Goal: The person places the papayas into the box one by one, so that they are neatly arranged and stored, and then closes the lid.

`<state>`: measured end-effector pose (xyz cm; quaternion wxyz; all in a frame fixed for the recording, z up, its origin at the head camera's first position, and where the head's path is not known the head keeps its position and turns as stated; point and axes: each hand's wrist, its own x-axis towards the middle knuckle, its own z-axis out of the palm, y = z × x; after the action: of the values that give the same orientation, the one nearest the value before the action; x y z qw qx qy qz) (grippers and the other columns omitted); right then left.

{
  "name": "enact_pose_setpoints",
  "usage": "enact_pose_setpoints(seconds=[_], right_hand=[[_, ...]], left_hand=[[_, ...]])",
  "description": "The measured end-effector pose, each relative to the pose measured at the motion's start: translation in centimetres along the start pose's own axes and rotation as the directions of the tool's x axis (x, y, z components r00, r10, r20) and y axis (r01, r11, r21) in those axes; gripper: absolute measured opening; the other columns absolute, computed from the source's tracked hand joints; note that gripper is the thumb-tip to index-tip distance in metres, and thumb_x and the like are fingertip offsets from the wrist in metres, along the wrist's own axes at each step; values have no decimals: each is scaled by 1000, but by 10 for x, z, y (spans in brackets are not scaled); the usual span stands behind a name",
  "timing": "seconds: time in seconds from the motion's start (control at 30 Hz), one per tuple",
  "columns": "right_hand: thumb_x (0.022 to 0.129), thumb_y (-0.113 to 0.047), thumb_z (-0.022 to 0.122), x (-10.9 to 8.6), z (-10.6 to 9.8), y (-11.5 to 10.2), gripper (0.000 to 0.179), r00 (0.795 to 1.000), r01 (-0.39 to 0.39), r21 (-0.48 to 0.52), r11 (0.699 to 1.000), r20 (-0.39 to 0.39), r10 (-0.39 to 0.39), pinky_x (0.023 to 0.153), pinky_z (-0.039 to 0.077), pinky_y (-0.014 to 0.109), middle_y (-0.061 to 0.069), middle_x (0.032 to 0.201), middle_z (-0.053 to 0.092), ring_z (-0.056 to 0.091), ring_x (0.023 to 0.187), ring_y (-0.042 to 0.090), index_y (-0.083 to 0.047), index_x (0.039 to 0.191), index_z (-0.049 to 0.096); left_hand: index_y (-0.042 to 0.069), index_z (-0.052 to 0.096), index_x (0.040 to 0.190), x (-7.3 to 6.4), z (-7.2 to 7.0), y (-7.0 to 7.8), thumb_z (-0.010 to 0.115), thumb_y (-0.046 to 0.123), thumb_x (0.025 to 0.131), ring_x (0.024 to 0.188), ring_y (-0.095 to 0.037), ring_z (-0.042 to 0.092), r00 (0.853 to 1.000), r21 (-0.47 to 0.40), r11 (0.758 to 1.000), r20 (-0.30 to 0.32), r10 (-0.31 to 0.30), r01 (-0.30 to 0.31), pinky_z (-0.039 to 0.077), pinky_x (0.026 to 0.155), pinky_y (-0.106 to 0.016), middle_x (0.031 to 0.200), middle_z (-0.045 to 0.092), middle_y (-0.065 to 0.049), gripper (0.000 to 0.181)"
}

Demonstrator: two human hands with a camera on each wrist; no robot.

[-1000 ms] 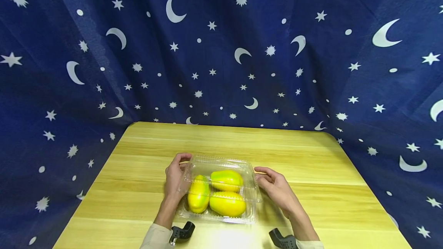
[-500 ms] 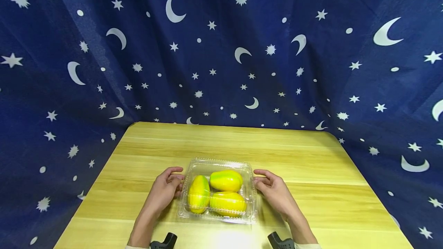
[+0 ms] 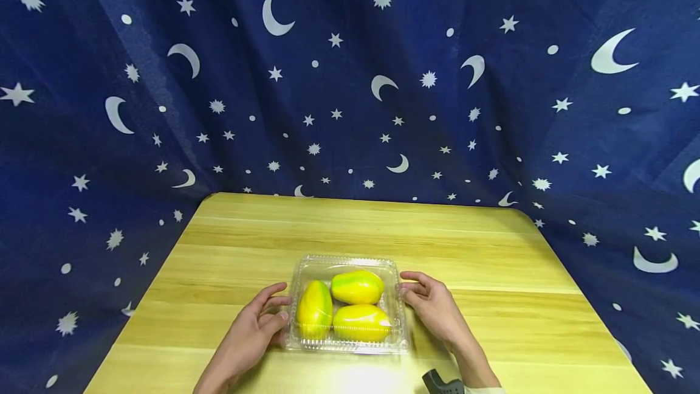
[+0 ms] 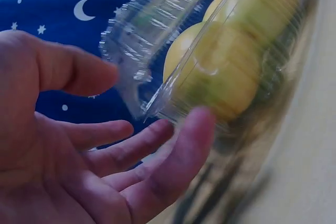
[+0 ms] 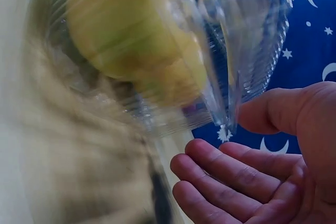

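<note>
A clear plastic clamshell box stands on the table and holds three yellow-green, mango-like fruits. Its lid lies over the fruits, and the left wrist view shows a gap between the lid's edge and the base. My left hand is beside the box's left side, its fingers spread and loosely bent, thumb near the lid corner. At the right side is my right hand; its thumb is right at the lid's rim, and its other fingers stretch out below with nothing in them.
The light wooden table extends around the box on all sides. Behind and beside it hangs a dark blue curtain with moons and stars. A black wrist mount shows by the right sleeve.
The lid has swung down toward me over the fruits. My left hand has come off the lid's left side and moved back toward me; my right hand has barely moved.
</note>
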<state>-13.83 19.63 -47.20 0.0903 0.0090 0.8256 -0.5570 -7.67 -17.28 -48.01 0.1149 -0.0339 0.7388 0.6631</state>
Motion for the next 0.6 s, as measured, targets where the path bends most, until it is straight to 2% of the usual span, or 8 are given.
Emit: enact_pose_setpoints(seconds=[0.13,0.27,0.37,0.5,0.6], right_hand=[[109,-16,69,-1,1,2,39,1000,-9,-22,1000,-11,9,105,62,44,9,126,80,77,120,29,-8,147,67],[109,-25,70,-5,1,3,40,1000,-10,-63,998,-19,9,110,58,53,6,123,81,77,120,29,-8,145,68],[108,-29,70,-9,1,3,41,1000,-11,-80,997,-22,9,114,54,58,5,122,82,76,121,28,-8,144,69],[107,-27,71,-17,-1,3,40,999,-28,-86,996,-24,26,118,49,62,3,121,82,76,122,26,-10,143,71],[105,-26,72,-25,-3,4,42,999,-39,-98,994,6,39,117,51,58,3,121,83,76,122,24,-10,144,71]], left_hand=[[7,24,173,-4,0,-5,64,8,108,91,-31,75,994,-21,999,104,-22,25,67,67,-43,160,45,-35,76],[5,24,172,-5,2,-10,64,7,107,64,-26,69,991,-10,999,129,-43,45,64,59,-40,147,53,-31,77],[1,30,169,-5,3,-11,64,8,107,57,-23,67,993,-7,999,112,-47,48,64,58,-37,133,60,-22,71],[-4,36,165,-3,5,-11,63,8,107,59,-21,67,995,-18,999,95,-43,45,64,58,-37,120,64,-16,65],[-5,39,163,-2,6,-10,61,6,107,61,-20,67,996,-21,999,86,-37,39,64,57,-37,114,66,-14,61]])
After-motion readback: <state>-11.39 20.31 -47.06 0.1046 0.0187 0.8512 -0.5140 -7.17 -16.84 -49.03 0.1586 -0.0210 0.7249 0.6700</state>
